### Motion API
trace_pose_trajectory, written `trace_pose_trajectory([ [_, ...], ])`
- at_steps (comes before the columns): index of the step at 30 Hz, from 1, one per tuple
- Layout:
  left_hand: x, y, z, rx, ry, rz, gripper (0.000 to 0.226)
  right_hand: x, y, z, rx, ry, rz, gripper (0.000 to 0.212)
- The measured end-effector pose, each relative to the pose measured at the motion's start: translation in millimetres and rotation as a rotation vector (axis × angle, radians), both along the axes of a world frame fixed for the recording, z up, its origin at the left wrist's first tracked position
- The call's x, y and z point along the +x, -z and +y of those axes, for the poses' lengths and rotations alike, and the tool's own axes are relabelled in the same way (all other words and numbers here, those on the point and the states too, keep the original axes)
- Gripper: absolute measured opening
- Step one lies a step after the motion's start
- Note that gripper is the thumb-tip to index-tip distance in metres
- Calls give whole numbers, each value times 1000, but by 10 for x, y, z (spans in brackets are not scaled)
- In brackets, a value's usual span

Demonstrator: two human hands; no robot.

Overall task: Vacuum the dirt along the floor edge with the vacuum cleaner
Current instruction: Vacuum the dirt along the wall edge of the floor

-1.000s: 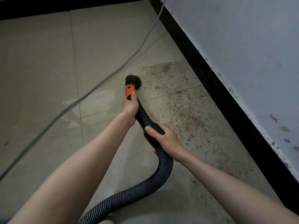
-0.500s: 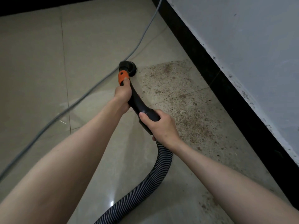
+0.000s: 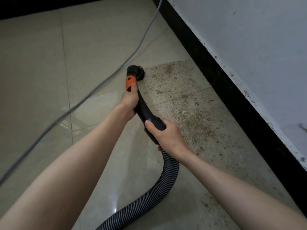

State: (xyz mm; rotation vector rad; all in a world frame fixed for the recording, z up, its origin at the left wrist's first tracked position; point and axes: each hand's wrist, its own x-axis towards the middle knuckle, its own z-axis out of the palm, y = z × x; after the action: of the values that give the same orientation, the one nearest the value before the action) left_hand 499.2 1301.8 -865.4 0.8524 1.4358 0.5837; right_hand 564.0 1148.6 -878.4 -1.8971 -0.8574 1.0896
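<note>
Both hands grip the black vacuum wand: the left hand wraps round its upper stretch with a fingertip touching the orange collar, and the right hand curls round the thicker lower end, just above where the ribbed hose joins and loops down toward the near edge of the floor. The round black nozzle rests on the beige tiled floor at the left border of the dirt, a brown speckled patch that spreads from the nozzle toward the black skirting and runs along that edge of the floor beneath the grey wall. A grey cable lies across the tiles from the far right corner to the left edge, passing just left of the nozzle. Compared with a second ago, the arms reach further out and the nozzle sits nearer the far end of the dirty patch, close to its top left corner instead of lower along its left side. Compared with half a second ago, the grip of each hand is unchanged, and the nozzle holds much the same spot beside the cable. The speckles by the skirting look as dense as before.
</note>
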Motion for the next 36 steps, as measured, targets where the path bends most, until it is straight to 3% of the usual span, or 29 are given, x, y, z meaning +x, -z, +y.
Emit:
trace_pose_trajectory([
  [11, -126, -20, -787, -28, 33, -7, 44, -152, -117, -806, -34, 0, -40, 58],
  [20, -126, 25, -1092, 10, 49, 73, 40, -160, -126, -1127, -25, 29, -27, 54],
  [26, -283, 110, -1110, 6, -24, 109, 53, -162, -144, -1127, -32, -25, 26, 59],
  [36, -214, 7, -1230, -29, 46, 56, 39, -246, -230, -1293, -54, 23, -81, 60],
])
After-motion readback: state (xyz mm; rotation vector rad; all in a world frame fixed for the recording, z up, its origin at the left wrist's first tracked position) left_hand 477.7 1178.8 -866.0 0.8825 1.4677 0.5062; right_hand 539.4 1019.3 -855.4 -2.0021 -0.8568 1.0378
